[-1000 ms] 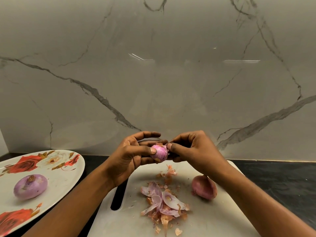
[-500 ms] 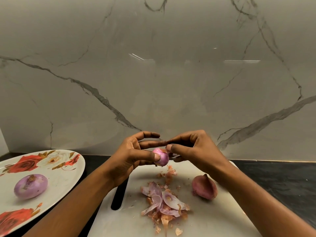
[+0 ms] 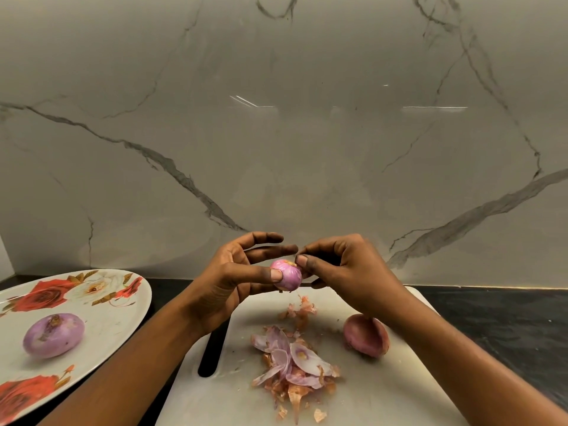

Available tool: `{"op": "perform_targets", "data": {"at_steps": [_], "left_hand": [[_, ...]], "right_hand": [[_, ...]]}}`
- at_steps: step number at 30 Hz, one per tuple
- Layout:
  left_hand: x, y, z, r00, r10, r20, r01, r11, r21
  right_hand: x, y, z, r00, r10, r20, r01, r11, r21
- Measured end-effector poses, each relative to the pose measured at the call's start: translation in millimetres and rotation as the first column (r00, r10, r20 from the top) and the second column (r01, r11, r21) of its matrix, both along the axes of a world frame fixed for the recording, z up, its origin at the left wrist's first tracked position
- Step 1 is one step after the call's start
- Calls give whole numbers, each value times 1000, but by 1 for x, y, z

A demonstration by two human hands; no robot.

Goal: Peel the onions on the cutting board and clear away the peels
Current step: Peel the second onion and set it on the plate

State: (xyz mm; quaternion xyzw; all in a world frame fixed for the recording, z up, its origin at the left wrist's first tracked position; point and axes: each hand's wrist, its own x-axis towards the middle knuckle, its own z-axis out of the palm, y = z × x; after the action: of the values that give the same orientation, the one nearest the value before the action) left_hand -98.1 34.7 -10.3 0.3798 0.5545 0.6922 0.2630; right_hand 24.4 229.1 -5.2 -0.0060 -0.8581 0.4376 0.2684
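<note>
Peeling is occupying both hands, which are hovering above the far edge of the cutting board [image 3: 384, 392]. The left hand [image 3: 227, 284] is gripping a small onion [image 3: 287, 276], with the thumb pressing on its near side and the lower fingers curling under it, while the two upper fingers are sticking out straight toward the right. The right hand [image 3: 347, 272] is meeting it from the right, thumb and forefinger pinching at the onion's top right end. Whether a scrap of skin or the root tip is sitting between those fingertips is too small to tell. The onion is showing glossy pink, so I judge it to be nearly bare and the step in hand to be its last tidying.

A peeled onion [image 3: 53, 335] is lying on the flowered plate [image 3: 129, 321] at the left, which suggests the held one is heading there next. An unpeeled onion [image 3: 365, 335] is waiting on the board at the right, just beside the right wrist. A heap of peels [image 3: 292, 361] is lying mid-board, nearer than the hands, with a smaller scatter just beneath the held onion.

The task is looking roughly half done. The next move is calling for a clean pull on the last scrap, with the left hand bracing against it. After that come the plate, the third onion and the clearing of the peels.
</note>
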Motion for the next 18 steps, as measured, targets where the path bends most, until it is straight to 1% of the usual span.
{"op": "perform_targets", "data": {"at_steps": [4,7,10,14,18], "left_hand": [[1,0,0,994,-17,105,9,997,73],[2,1,2,989,12,149,-25,996,82],[4,4,2,981,26,191,-43,996,84],[8,6,1,983,33,181,-43,998,56],[11,6,1,986,-3,167,-5,999,46]], "right_hand": [[2,3,3,999,-31,-16,31,998,-59],[4,4,4,1000,-29,-7,28,994,-102],[3,2,3,1000,8,14,-6,991,-131],[3,-4,1,999,42,25,-40,995,-94],[3,-6,-1,999,27,23,-25,998,-57]]}}
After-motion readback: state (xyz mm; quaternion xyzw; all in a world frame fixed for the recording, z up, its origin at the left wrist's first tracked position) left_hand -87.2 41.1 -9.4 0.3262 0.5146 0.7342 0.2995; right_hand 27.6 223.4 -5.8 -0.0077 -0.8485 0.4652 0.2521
